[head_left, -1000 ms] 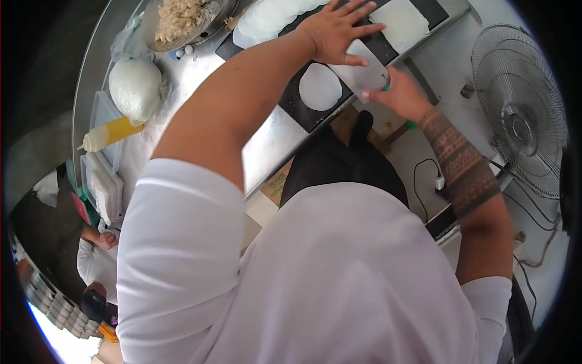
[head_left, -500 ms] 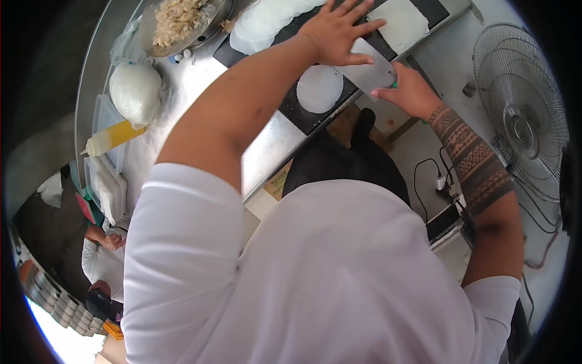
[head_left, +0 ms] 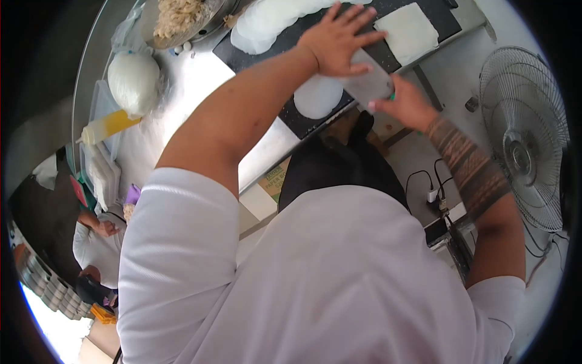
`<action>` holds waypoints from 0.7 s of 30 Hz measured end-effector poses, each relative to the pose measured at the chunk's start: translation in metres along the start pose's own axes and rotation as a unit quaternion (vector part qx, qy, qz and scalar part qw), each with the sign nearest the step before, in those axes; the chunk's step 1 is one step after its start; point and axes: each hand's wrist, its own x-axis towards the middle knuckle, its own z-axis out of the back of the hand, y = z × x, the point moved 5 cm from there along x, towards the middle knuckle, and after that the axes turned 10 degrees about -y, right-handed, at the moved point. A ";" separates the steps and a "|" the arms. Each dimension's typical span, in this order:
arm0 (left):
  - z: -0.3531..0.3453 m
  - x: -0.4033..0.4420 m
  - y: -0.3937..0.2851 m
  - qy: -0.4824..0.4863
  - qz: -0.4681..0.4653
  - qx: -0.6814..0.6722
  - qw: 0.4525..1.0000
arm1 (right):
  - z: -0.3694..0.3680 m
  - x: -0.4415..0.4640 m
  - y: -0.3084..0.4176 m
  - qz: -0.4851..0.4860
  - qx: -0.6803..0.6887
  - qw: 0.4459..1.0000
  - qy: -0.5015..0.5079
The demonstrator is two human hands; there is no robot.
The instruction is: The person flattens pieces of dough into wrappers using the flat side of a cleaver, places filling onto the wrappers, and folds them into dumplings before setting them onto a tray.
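My left hand (head_left: pixel 341 43) lies palm down with its fingers spread, over the far end of a broad metal cleaver (head_left: pixel 368 80). My right hand (head_left: pixel 412 103) is closed round the cleaver's handle, of which only a bit of green shows. Both are above the near edge of a black speckled board (head_left: pixel 297 120). A thin round dough wrapper (head_left: pixel 317 98) lies flat on the board beside the blade, its upper edge hidden by my left hand. Farther back are overlapping white wrappers (head_left: pixel 257 30). To the right lies a folded white cloth or sheet (head_left: pixel 407 33).
On the metal table (head_left: pixel 188 106) at left stand a bowl of pale filling (head_left: pixel 182 21), a bag of white dough (head_left: pixel 133 84) and a squeeze bottle of yellow liquid (head_left: pixel 109 127). A fan (head_left: pixel 518 142) is at right. Another person's hand (head_left: pixel 108 229) shows at lower left.
The whole view has shifted slightly. The blade and both hands have moved a little relative to the board, and my left hand now covers the wrapper's upper edge. My right hand keeps its hold.
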 end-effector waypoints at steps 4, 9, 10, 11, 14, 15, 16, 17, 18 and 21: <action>0.009 0.001 0.034 -0.020 0.169 0.001 0.985 | 0.028 0.025 0.034 0.023 -0.152 0.988 0.006; 0.031 -0.029 0.044 0.185 0.407 -0.178 0.877 | 0.010 -0.028 0.002 -0.010 -0.069 0.997 0.033; 0.029 -0.044 0.040 0.217 0.415 -0.205 0.859 | 0.015 -0.047 0.007 -0.095 -0.087 0.986 0.109; 0.027 -0.054 0.029 0.244 0.345 -0.208 0.882 | 0.018 -0.061 0.006 -0.068 -0.097 0.987 0.112; 0.068 -0.063 -0.017 0.387 0.498 -0.257 0.732 | 0.035 -0.084 -0.007 -0.015 -0.119 0.986 0.118; 0.062 -0.074 -0.013 0.310 0.471 -0.196 0.802 | 0.045 -0.086 -0.003 -0.016 -0.118 0.985 0.122; 0.059 -0.088 -0.010 0.230 0.437 -0.131 0.859 | 0.051 -0.085 -0.002 -0.017 -0.117 0.985 0.127; 0.063 -0.100 -0.009 0.186 0.497 -0.149 0.834 | 0.057 -0.079 -0.006 0.000 -0.100 0.991 0.089; 0.070 -0.110 -0.010 0.140 0.553 -0.166 0.804 | 0.059 -0.069 -0.013 0.017 -0.084 0.995 0.052; 0.068 -0.141 -0.016 0.040 0.673 -0.195 0.712 | 0.046 -0.025 -0.021 0.076 -0.039 0.996 -0.001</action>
